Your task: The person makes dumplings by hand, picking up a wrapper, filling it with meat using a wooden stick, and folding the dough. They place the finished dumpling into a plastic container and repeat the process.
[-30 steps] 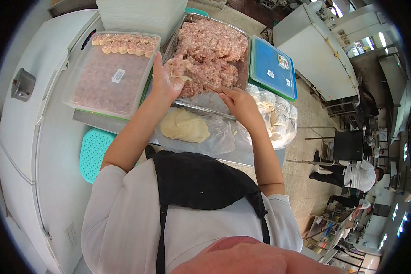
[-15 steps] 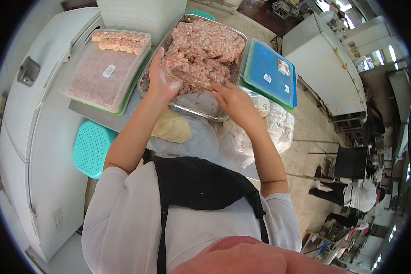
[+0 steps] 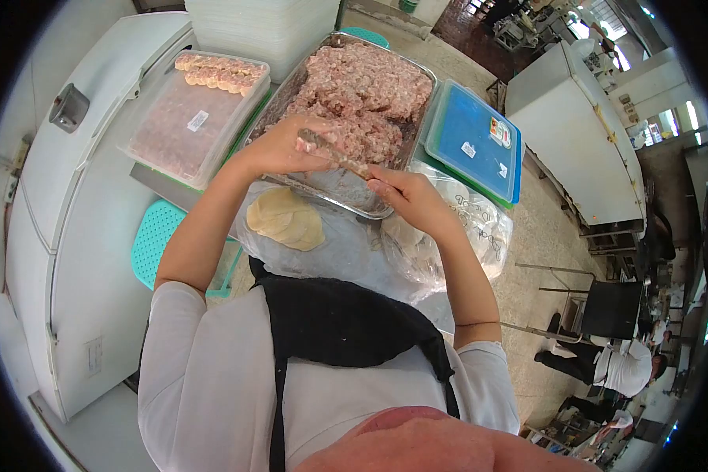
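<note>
1. In my head view, the flat spatula runs from the fingers of my right hand toward the far left, its long axis slanting across the near part of the metal tray. Its loaded end lies beside the fingers of my left hand, so the left is nearer to that end and the right to the handle.

2. My right fingers are closed around the handle. My left fingers are curled inward, palm side hidden from me, so I can't tell whether they hold anything.

3. The minced meat lies in the tray, beyond both hands, heaped toward the far side; its closest part is just past the spatula.

4. The spatula looks narrow and brownish, with pink meat smeared along its end. The mince is coarse, moist and pink, flecked with pale bits.

5. On the near side of the tray, below my left wrist, a pale yellow stack of dough rounds sits on clear plastic. The clear container is left of the tray, the blue lid right, all on the desk.
</note>
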`<state>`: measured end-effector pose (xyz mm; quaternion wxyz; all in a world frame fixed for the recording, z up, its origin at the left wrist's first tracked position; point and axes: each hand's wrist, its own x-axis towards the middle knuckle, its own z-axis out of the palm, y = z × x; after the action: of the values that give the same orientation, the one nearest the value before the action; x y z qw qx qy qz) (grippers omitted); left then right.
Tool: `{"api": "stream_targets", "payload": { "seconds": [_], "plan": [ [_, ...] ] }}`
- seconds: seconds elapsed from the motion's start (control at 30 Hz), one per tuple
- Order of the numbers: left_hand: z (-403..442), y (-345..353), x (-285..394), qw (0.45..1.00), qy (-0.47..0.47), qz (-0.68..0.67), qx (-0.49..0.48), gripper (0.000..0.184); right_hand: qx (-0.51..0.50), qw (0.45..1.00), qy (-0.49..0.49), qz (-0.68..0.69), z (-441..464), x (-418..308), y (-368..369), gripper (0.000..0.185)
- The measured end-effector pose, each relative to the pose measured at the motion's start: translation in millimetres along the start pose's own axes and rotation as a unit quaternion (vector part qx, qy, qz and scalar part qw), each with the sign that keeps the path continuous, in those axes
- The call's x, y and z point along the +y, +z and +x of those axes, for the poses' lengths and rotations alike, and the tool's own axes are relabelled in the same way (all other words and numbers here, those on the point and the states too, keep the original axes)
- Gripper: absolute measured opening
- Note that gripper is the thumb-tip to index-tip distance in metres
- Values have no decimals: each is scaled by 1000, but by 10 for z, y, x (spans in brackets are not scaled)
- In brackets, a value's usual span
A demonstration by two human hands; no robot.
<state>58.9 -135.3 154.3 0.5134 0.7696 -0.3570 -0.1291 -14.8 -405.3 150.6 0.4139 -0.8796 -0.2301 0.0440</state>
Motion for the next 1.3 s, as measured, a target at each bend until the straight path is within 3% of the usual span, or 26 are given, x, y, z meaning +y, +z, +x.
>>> {"api": "stream_targets", "payload": {
  "seconds": [0.1, 0.17, 0.23, 0.27, 0.37, 0.43, 0.5, 0.57, 0.6, 0.63, 0.67, 0.73, 0.8, 0.87, 0.9, 0.97, 1.0, 1.07, 1.2, 1.27, 1.3],
  "plan": [
    [-36, 38, -190, 993, 37, 107, 24, 27, -17, 999, -50, -9, 191, 331, 30, 32],
    [-34, 17, -218, 986, -81, 144, 17, 47, -24, 997, -69, -24, 220, 398, 42, 31],
    [-22, 28, -462, 984, -104, 122, 74, 47, 93, 960, -44, -259, 235, 213, 104, 27],
    [-30, 31, -601, 979, -125, 97, 125, 46, 91, 960, -49, -259, 250, 181, 207, 27],
    [-79, 48, -644, 980, -132, 92, 119, 40, 155, 959, -131, -199, 272, 345, 510, 24],
    [-153, 98, -786, 977, -106, 115, 148, 48, 94, 955, 11, -280, 365, 601, 538, 25],
    [-204, 38, -744, 971, -77, 142, 175, 57, 41, 955, 42, -289, 278, 750, 366, 27],
    [-269, -80, -332, 976, -205, -24, 64, 80, -7, 951, 82, -299, 166, 780, 201, 30],
    [-289, -62, -268, 978, -201, -26, 58, 80, 37, 976, 79, -202, 86, 722, 128, 31],
    [-305, -35, -223, 989, -81, 12, 120, 74, 80, 989, 73, -105, 27, 615, 70, 33],
    [-307, -37, -187, 981, 39, 49, 184, 68, 82, 988, 75, -109, -7, 484, 21, 33],
    [-288, -96, -111, 987, 55, 58, 139, 61, 57, 993, 84, 61, -42, 133, -36, 35],
    [-246, -144, -54, 991, 72, 65, 92, 54, 54, 997, 50, 32, 5, -158, 130, 33],
    [-187, -196, -35, 999, -12, -2, -38, 43, 50, 999, 17, 1, 39, -227, 210, 31],
    [-169, -236, -56, 999, -8, -4, -40, 43, 28, 1000, -4, -7, 79, -202, 237, 32],
    [-156, -326, -123, 979, 114, 161, -56, 36, 8, 1000, -24, -17, 118, -210, 219, 33],
    [-170, -337, -211, 978, 117, 160, -59, 36, 20, 993, 12, -114, 124, -318, 132, 31],
    [-197, -380, -414, 999, 3, 52, 5, 34, 93, 963, 31, -251, 159, -613, 160, 27],
    [-302, -753, -383, 994, 69, 81, -25, 40, 151, 956, -46, -249, 390, -799, 536, 24],
    [-416, -900, -306, 997, -22, 67, -24, 44, 139, 957, -10, -253, 460, -911, 467, 24],
    [-474, -967, -310, 997, -19, 69, -21, 44, 127, 958, 23, -255, 535, -1024, 430, 24]
  ]
}}
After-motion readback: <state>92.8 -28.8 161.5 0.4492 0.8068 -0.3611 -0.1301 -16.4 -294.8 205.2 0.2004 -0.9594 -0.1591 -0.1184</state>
